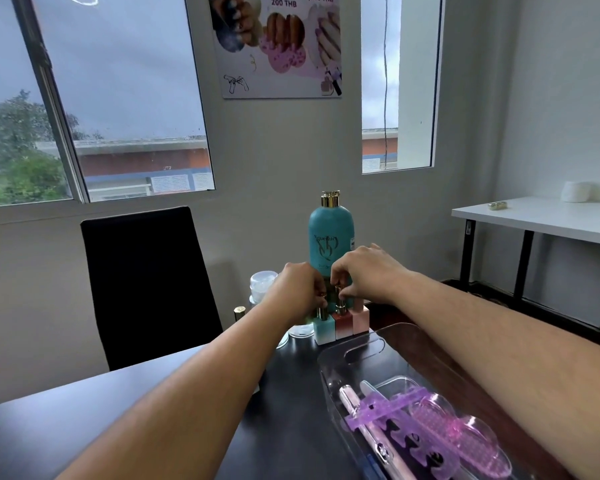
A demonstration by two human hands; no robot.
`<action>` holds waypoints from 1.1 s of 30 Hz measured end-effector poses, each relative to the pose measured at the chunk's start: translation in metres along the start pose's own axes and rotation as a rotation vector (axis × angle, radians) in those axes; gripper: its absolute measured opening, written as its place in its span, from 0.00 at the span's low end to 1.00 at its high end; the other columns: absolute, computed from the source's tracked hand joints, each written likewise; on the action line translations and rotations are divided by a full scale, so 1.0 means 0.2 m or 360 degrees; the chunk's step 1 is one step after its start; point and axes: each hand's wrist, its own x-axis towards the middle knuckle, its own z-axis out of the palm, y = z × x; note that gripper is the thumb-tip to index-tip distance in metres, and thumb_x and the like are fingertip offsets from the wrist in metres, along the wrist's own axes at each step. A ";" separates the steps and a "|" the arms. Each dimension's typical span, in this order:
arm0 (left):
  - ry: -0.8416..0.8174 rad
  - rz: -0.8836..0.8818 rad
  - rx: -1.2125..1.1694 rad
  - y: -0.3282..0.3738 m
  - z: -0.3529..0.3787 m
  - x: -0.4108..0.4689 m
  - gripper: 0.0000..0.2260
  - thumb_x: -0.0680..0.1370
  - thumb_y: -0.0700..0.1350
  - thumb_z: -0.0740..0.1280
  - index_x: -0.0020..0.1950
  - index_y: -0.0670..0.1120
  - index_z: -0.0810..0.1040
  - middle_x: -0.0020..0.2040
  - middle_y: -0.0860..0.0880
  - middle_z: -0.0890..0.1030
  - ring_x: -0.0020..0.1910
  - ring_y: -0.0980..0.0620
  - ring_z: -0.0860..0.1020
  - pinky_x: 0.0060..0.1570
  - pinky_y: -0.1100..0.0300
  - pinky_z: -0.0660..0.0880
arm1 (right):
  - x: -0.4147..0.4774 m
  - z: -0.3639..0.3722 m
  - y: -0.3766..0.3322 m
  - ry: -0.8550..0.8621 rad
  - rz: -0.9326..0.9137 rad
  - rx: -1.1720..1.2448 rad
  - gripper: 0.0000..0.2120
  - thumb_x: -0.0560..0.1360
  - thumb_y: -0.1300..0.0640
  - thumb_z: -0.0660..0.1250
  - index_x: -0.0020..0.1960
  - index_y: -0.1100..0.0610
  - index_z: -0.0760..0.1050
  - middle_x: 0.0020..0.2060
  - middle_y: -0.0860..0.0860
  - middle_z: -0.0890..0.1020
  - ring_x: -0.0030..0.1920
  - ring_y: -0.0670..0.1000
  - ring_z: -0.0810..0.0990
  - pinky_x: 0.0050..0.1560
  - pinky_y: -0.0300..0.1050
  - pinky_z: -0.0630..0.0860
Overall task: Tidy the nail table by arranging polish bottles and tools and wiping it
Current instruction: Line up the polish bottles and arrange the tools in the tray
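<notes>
Two things are worrying me here. You're working both hands in a really cramped spot at the far end of the dark table [84, 427], with the tall pump bottle [331, 233] standing right behind your knuckles. Your left hand [300, 289] is pinching the gold cap of the teal polish bottle [324, 332]. Your right hand [368, 275] is pinching the cap of the red polish bottle [342, 325] next to it, fingers curled in tight on both.

If you're lifting or nudging either one, I'm guessing a knuckle is going to bump that tall bottle. It's looking top-heavy to me, so it could be tipping straight onto the row. Second thing: you're holding them by the caps only. If a cap is sitting loose, the bottle could be dropping or leaking polish onto the table, and you're making yourself more to wipe. The clear jar [262, 284] just left of your left hand is sitting in the danger zone too.

Looks-wise, the three little bottles are standing upright and touching side by side, with the pink polish bottle [361, 318] at the right end. They're small square blocks with colour fading paler toward the base. Your fingers are hiding whatever's behind them, so I can't tell if there are more. The clear tray [326, 368] of tools is lying nearer you on the right.
</notes>
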 end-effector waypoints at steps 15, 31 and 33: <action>0.0370 0.0113 0.0140 -0.14 -0.45 -0.27 0.08 0.71 0.48 0.72 0.48 0.47 0.83 0.42 0.51 0.83 0.40 0.56 0.79 0.47 0.64 0.75 | -0.07 -0.22 -0.21 0.0117 -0.0126 0.0509 0.07 0.69 0.57 0.74 0.47 0.51 0.82 0.34 0.38 0.77 0.37 0.39 0.77 0.38 0.28 0.69; -0.0013 -0.0121 -0.0268 -0.45 -0.37 -0.51 0.13 0.71 0.43 0.72 0.54 0.55 0.81 0.47 0.51 0.82 0.44 0.55 0.82 0.52 0.62 0.77 | -0.11 -0.09 -0.65 -0.0179 -0.0293 0.0808 0.10 0.67 0.53 0.76 0.48 0.55 0.83 0.41 0.51 0.80 0.41 0.46 0.79 0.46 0.38 0.78; -0.0020 -0.0102 -0.0322 -0.46 -0.37 -0.49 0.12 0.71 0.43 0.72 0.53 0.54 0.82 0.46 0.51 0.84 0.44 0.56 0.82 0.52 0.61 0.77 | -0.10 -0.08 -0.66 -0.0172 -0.0284 0.0814 0.09 0.67 0.53 0.76 0.46 0.54 0.84 0.44 0.55 0.82 0.44 0.49 0.81 0.49 0.44 0.78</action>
